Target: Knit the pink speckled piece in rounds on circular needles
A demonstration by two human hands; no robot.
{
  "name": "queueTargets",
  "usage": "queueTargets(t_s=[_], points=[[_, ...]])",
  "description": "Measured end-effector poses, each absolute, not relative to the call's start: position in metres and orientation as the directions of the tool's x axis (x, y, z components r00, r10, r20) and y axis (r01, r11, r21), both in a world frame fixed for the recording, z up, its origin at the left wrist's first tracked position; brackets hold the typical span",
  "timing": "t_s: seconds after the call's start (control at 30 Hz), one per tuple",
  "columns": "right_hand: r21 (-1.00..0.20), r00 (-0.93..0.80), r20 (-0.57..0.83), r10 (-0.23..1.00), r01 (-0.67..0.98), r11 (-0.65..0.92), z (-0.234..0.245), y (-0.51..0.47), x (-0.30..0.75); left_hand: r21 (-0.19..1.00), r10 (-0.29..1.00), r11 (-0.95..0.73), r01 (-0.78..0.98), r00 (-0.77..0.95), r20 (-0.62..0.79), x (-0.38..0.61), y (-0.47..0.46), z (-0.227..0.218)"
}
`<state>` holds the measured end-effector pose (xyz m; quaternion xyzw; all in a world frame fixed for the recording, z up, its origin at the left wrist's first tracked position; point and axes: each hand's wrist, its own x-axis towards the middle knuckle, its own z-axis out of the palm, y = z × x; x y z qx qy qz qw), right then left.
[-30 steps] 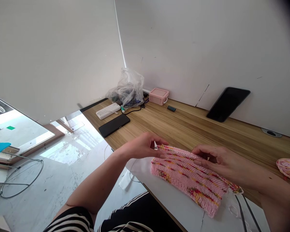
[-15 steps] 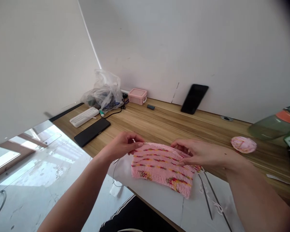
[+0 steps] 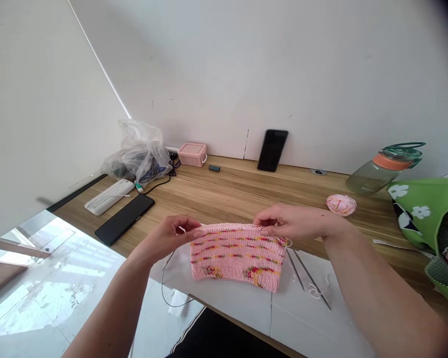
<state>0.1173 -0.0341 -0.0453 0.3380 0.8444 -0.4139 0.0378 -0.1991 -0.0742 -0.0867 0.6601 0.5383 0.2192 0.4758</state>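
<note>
A pink knitted piece [image 3: 236,254] flecked with red and yellow lies spread on white paper [image 3: 246,298] at the front of the wooden desk [image 3: 246,191]. My left hand [image 3: 171,237] pinches its upper left corner, fingers closed. My right hand [image 3: 294,223] pinches the upper right corner, fingers closed. Thin metal knitting needles [image 3: 306,273] lie on the paper just right of the piece. A pink yarn ball [image 3: 341,204] sits on the desk beyond my right wrist.
A black phone [image 3: 272,149] leans on the wall. At the left are a plastic bag [image 3: 140,154], a pink box [image 3: 192,153], a white device [image 3: 109,196] and a second phone [image 3: 125,225]. A green bottle [image 3: 384,168] and green flowered bag [image 3: 429,219] stand right.
The view has swung right, bringing the bottle and green bag into sight. Both hands now hold the piece stretched flat by its top corners, level with the desk edge.
</note>
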Motion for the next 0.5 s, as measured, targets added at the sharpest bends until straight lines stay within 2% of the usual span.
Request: queueTargets(t_s=[0.2,0.33,0.5], points=[[-0.709,-0.824,-0.275,0.496,0.522,0.475,-0.037,-0.047,0.109,0.716,0.868,-0.225,0.661,0.469,-0.161,-0.17,-0.08,-0.065],[-0.748,-0.836,-0.251,0.487,0.487,0.451,-0.037,-0.051,0.097,0.619,0.823,-0.411,0.669,0.564,-0.063,-0.136,-0.085,-0.056],[-0.807,-0.794,-0.255,0.551,0.489,0.332,-0.034,-0.047,0.095,0.605,0.837,-0.401,0.688,0.544,-0.064,-0.123,-0.09,-0.054]])
